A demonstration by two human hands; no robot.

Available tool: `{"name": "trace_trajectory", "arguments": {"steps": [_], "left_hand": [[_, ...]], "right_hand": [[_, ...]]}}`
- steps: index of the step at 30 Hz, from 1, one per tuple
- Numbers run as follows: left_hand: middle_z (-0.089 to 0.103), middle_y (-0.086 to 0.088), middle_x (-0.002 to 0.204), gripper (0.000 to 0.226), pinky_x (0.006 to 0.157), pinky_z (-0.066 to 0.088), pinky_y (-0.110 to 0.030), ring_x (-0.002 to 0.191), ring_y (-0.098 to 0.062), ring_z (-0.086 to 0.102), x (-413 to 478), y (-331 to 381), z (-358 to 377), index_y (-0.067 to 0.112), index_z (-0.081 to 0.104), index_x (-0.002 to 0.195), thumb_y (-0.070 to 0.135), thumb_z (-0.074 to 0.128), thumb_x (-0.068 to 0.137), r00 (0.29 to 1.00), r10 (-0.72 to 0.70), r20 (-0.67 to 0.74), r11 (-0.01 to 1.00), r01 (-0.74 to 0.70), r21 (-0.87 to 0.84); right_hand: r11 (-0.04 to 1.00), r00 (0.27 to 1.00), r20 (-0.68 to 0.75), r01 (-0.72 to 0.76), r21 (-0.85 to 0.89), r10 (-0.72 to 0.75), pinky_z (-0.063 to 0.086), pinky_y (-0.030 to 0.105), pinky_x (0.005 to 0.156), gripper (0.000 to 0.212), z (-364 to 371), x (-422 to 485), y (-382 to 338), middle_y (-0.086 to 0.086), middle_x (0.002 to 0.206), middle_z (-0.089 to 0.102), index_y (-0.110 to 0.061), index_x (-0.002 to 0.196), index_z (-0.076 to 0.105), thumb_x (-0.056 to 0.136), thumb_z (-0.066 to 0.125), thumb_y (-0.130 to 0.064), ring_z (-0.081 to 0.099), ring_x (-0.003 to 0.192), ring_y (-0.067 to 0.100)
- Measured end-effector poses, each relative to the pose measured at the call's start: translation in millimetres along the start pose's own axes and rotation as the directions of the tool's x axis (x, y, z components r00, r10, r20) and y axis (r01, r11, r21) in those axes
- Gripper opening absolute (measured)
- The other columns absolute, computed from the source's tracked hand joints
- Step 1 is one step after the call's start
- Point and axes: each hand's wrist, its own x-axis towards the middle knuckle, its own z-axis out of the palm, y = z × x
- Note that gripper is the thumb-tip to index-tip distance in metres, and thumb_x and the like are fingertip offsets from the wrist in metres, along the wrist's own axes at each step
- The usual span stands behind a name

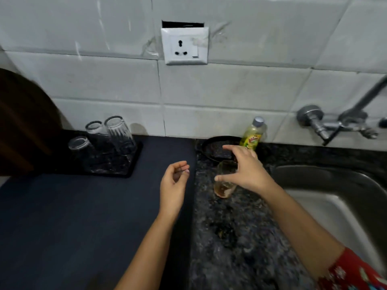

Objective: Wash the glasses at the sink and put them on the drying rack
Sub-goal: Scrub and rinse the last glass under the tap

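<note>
The right hand [247, 172] grasped a glass [224, 188] from above, on the counter [230, 227] beside the sink [335, 197]. The left hand [173, 183] was loosely curled and held nothing. Three inverted glasses [117, 130] stood on the drying rack [132, 166].

We find only one piece of writing: a red brand word on the yellow label [252, 141] of the dish-soap bottle [255, 129] standing by the wall. It is blurred, but we read it as "Vim". We cannot make out the smaller print around it.
</note>
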Motion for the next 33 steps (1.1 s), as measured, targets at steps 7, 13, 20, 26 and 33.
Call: {"name": "trace_trajectory", "arguments": {"steps": [7,13,20,26,33], "left_hand": [[0.065,0.005,0.103,0.019,0.083,0.049,-0.016,0.097,-0.001,0.061,-18,0,31,0.022,0.061,0.102,0.006,0.056,0.094,1.0,-0.004,0.024,0.998,0.003,0.061],[0.065,0.004,0.106,0.017,0.086,0.049,-0.018,0.099,-0.003,0.061,-29,4,51,0.016,0.061,0.109,0.009,0.056,0.094,1.0,0.016,0.004,0.991,-0.017,0.131],[0.062,0.009,0.103,0.016,0.083,0.048,-0.014,0.095,0.002,0.058,-61,10,144,0.016,0.058,0.111,0.01,0.054,0.096,0.995,0.012,0.102,0.977,-0.033,0.208],[0.063,0.003,0.103,0.018,0.081,0.048,-0.011,0.09,-0.002,0.06,-81,9,271,0.015,0.058,0.109,0.007,0.058,0.093,0.983,0.007,0.183,0.959,-0.058,0.278],[0.054,-0.011,0.136,0.057,0.105,0.038,-0.034,0.125,-0.024,0.051,-68,28,382,0.008,0.036,0.144,0.035,0.051,0.097,0.989,-0.025,0.146,0.909,-0.038,0.416]], "right_hand": [[0.886,0.989,0.015,-0.139,0.442,0.148,0.046,0.034,0.096,0.086,53,-7,43,-0.001,0.125,0.06,-0.026,0.13,0.041,0.059,0.086,-0.042,0.056,0.117,0.018],[0.779,0.965,-0.154,-0.07,0.624,0.21,0.052,0.033,0.09,0.067,43,-32,71,-0.008,0.104,0.065,-0.024,0.113,0.051,0.058,0.087,-0.038,0.063,0.1,0.01],[0.742,0.917,-0.236,-0.088,0.665,0.32,0.053,0.027,0.084,0.061,-30,-85,166,-0.004,0.098,0.069,-0.022,0.106,0.057,0.055,0.09,-0.029,0.066,0.091,0.007],[0.781,0.906,-0.242,-0.137,0.61,0.348,0.053,0.03,0.086,0.066,-78,-119,262,-0.007,0.1,0.069,-0.027,0.108,0.057,0.051,0.09,-0.035,0.065,0.094,0.009],[0.822,0.93,-0.2,-0.156,0.547,0.309,0.047,0.022,0.085,0.069,-115,-136,336,-0.009,0.105,0.068,-0.029,0.111,0.056,0.051,0.09,-0.036,0.064,0.098,0.008]]}}
